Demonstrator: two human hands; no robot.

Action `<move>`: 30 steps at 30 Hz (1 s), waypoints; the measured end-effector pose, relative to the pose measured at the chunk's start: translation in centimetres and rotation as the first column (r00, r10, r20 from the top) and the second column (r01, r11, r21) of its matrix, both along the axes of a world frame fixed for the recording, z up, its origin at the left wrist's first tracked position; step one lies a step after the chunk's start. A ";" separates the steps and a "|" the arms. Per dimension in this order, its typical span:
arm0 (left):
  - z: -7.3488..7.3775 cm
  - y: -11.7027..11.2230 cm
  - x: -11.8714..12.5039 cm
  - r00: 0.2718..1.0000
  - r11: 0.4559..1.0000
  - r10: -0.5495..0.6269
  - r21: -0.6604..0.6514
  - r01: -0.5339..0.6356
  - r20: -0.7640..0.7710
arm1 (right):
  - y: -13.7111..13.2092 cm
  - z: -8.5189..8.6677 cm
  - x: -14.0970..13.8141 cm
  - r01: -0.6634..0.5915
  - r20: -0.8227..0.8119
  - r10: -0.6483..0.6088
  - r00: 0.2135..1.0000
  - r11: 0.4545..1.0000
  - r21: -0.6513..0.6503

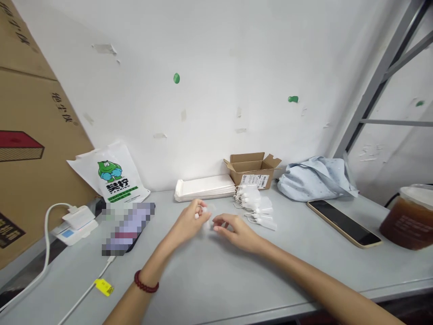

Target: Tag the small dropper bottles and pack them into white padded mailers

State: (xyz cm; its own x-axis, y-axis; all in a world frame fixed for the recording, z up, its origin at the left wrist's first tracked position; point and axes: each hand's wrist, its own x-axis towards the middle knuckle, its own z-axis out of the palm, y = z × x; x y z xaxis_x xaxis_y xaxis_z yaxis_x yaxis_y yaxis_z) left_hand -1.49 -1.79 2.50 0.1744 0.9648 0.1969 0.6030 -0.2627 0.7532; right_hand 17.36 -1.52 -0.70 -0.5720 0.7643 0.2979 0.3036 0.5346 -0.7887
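Your left hand [189,223] and right hand [237,232] pinch one small clear piece [207,222] over the middle of the table [209,289]. The heap of similar pieces [255,205] near its back edge could be finished or waiting; you cannot tell which.

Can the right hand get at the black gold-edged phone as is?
Probably yes: only bare grey tabletop between right hand and black gold-edged phone; its fingers touch a small clear piece.

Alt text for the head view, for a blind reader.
Left hand and right hand meet over a grey table, fingering a small white piece. Behind lie a heap of similar pieces, an open cardboard box and a phone.
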 end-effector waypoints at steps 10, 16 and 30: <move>-2.2 -1.4 4.0 0.992 0.998 -0.049 0.055 0.042 0.120 | 0.3 0.3 -0.3 -0.116 -0.360 0.008 0.933 0.954 -0.278; -1.5 -1.3 3.6 0.987 0.998 -0.054 0.045 0.048 0.150 | 0.4 0.1 -0.3 -0.018 -0.297 -0.062 0.953 0.965 -0.261; -1.1 -0.9 3.0 0.932 0.986 -0.135 -0.045 0.159 0.335 | 0.3 -0.7 -0.1 0.129 -0.271 -0.164 0.949 0.982 -0.141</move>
